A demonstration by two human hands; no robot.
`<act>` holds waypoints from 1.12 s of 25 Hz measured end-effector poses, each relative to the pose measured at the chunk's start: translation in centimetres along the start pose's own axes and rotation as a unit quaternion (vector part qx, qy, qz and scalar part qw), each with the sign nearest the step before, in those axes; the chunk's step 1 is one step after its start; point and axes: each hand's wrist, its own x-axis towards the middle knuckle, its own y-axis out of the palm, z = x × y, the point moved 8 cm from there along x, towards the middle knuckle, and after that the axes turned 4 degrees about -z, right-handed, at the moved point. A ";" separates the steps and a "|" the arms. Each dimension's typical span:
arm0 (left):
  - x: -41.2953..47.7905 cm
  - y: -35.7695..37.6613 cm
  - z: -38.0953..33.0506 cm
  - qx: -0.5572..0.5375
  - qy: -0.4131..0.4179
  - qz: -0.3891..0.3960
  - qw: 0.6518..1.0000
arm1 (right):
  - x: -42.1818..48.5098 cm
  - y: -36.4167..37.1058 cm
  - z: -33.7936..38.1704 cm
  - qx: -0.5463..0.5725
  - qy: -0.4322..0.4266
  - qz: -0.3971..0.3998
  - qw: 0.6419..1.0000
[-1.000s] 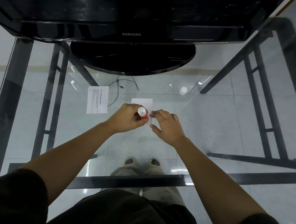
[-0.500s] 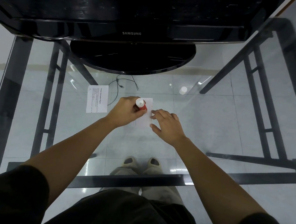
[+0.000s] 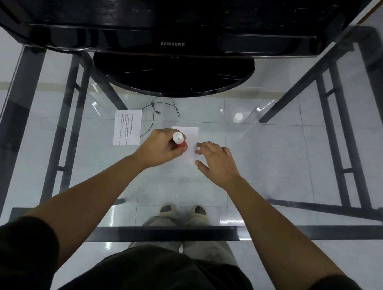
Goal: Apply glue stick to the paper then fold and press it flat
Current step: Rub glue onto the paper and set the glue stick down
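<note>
- The paper lay flat on the glass bench, in front of the monitor base; this is taken as the landmark for all positions below.
- The left hand was closed around the glue stick, fingers wrapped about its red barrel, with the white end pointing up toward the camera. The stick stood nearly upright over the paper's left half; the applying end was hidden beneath the hand, so contact with the sheet could not be confirmed.
- The right hand was spread, its fingertips resting on the paper's right edge. Judged purpose: to pin the light sheet so it would not slide on the smooth glass under the stick's drag.
- A printed sheet lay just left of the paper, clear of both hands. A small white cap stood well to the right of the paper, nearer the monitor base; probably the stick's cap, set aside out of the working zone.
- Judged step: glue application in progress. The paper showed no fold yet; folding and pressing remained to be done.
- Risk: uneven pinning could let the sheet wrinkle or shift.
</note>
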 end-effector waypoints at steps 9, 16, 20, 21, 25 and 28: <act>-2.5 1.1 4.6 -0.476 -0.291 -0.121 0.821 | 0.3 -0.7 0.4 0.055 0.019 -0.007 0.998; -2.7 3.8 3.6 -0.514 -0.377 -0.120 0.761 | -0.4 -2.5 -1.7 0.087 0.073 -0.111 0.987; 2.3 4.0 0.3 -0.406 -0.289 -0.052 0.866 | -1.0 -2.8 -4.5 0.035 0.147 -0.129 0.980; 3.6 4.1 -0.4 -0.384 -0.267 -0.037 0.883 | -1.1 -2.5 -5.1 0.022 0.165 -0.115 0.979; 8.4 4.9 -2.6 -0.257 -0.169 -0.006 0.951 | -1.7 -0.8 -6.5 -0.025 0.198 -0.047 0.979; 10.8 5.7 -3.2 -0.201 -0.121 0.002 0.972 | -1.8 -0.2 -6.8 -0.037 0.197 -0.032 0.979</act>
